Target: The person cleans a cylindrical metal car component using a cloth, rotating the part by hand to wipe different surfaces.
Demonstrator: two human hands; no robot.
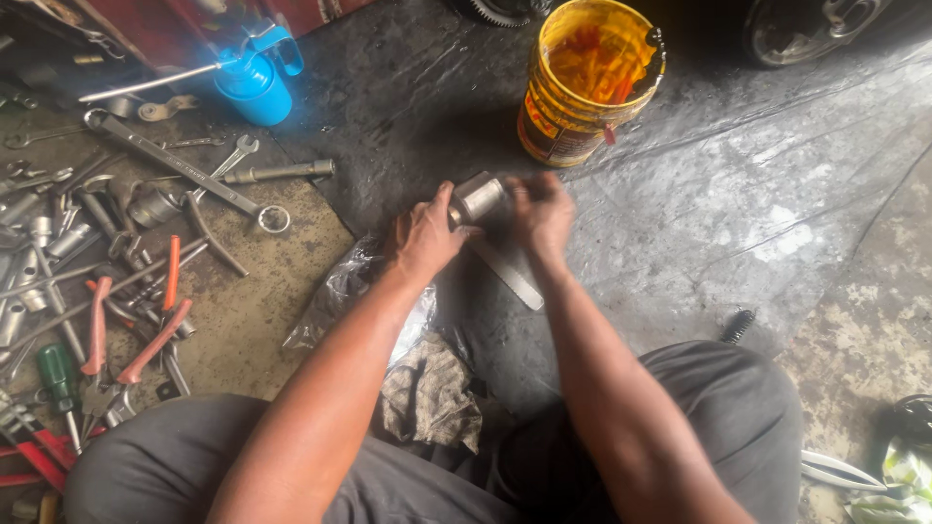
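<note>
- Two bare hands meet over a dark, oily floor (738,194), seen from above a seated person's knees.
- The left hand (424,238) and right hand (542,215) both grip a short grey metal cylinder (479,197), held tilted just above the floor between them; the left thumb presses on its near end, and the fingers (517,190) of the right hand curl over its far side.
- A flat metal strip (510,275) lies on the floor just beneath the hands, angled toward the right forearm.
- A yellow bucket (582,121) with orange smears inside stands near, beyond the hands.
- A blue oil can (254,85) with a long thin spout sits at upper left.
- Spanners, sockets and other loose tools (116,223) are strewn across the floor to the left, with orange-handled pliers (126,335) and a green-handled screwdriver (58,378) among them.
- A crumpled clear plastic bag (340,296) lies beside the left forearm, and a stained rag (427,393) rests between the knees.
</note>
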